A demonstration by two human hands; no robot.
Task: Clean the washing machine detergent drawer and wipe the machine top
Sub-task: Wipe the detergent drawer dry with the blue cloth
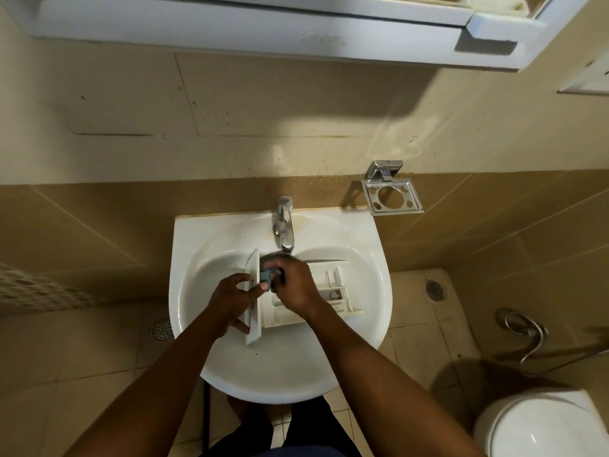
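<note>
**A:** While your right hand [295, 288] curls round the blue-grey scrubber [266, 275], working just below the tap [285, 225], why's your left hand [235, 300] gripping the front panel [254, 331]?

**B:** Steadying it, I'd say: the detergent drawer [333, 293] lies below that tap, in the sink [184, 258], so rinse water drains away.

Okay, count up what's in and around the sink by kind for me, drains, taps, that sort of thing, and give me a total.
Floor drains: 2
Tap: 1
Sink: 1
Detergent drawer: 1
Scrubber: 1
Wall soap rack: 1
Total: 7
</note>
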